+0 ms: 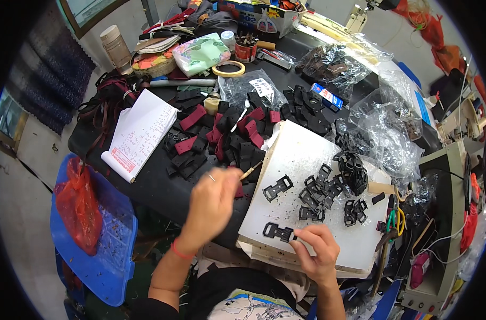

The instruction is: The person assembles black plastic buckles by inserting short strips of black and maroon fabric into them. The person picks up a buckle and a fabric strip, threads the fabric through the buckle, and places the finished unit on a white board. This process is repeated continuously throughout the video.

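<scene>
My left hand (213,200), closed, is raised over the near edge of the dark table. From its fingers sticks out a small awl-like tool (248,172) with a tan shaft and a thin dark tip, pointing to the right. My right hand (319,249) pinches the right end of a black plastic buckle (277,231) low over the white board (275,152). A similar black buckle (277,188) lies just beyond it, apart from both hands. Several more black buckles (319,194) are heaped on the board, with another small cluster (355,212) at the right.
Black and maroon strap pieces (221,133) are piled left of the board. A notepad (139,130) lies farther left, above a blue stool (93,261) with a red plastic bag (80,213). Clear plastic bags (389,136) and scissors (399,221) are at the right.
</scene>
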A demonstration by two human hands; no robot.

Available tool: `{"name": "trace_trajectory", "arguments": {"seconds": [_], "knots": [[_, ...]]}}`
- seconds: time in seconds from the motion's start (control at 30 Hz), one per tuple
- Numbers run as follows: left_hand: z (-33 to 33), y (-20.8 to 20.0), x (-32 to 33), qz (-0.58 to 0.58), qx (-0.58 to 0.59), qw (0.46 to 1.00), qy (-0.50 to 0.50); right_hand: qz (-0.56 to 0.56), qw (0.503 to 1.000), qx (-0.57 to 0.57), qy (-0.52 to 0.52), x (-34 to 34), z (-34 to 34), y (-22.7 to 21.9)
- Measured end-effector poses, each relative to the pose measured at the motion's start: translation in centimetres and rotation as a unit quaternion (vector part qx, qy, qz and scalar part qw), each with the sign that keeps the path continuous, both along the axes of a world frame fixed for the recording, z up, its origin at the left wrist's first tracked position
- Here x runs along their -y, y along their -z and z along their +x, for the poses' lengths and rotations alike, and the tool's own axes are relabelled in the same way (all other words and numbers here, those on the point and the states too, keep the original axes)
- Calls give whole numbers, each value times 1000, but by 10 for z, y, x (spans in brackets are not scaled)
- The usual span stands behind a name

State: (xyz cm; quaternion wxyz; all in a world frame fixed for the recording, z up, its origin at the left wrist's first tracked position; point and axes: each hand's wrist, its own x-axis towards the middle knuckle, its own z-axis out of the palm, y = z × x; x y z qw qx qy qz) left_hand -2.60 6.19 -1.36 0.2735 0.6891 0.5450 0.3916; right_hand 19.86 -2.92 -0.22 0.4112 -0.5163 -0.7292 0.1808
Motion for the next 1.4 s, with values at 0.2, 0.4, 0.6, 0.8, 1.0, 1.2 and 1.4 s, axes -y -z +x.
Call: {"name": "trace_trajectory", "arguments": {"seconds": [0.2,0.4,0.6,0.8,1.0,1.2,1.4], "knots": [[-2,39,-17,51,-151,986,-47,34,999,-30,27,2,-3,0],[-4,32,-32,42,151,980,-125,-54,985,-158,37,4,-7,17],[28,-28,-6,-24,290,956,35,-34,984,-154,80,2,-10,-8],[63,-26,35,-193,421,881,91,-84,972,-205,80,7,-17,-17],[68,-25,45,-232,425,863,144,-107,970,-199,90,3,-11,-21],[64,-21,47,-220,383,881,167,-102,963,-231,99,-2,-10,-10],[62,-16,44,-231,358,887,177,-151,936,-305,87,-5,-9,-10]]}}
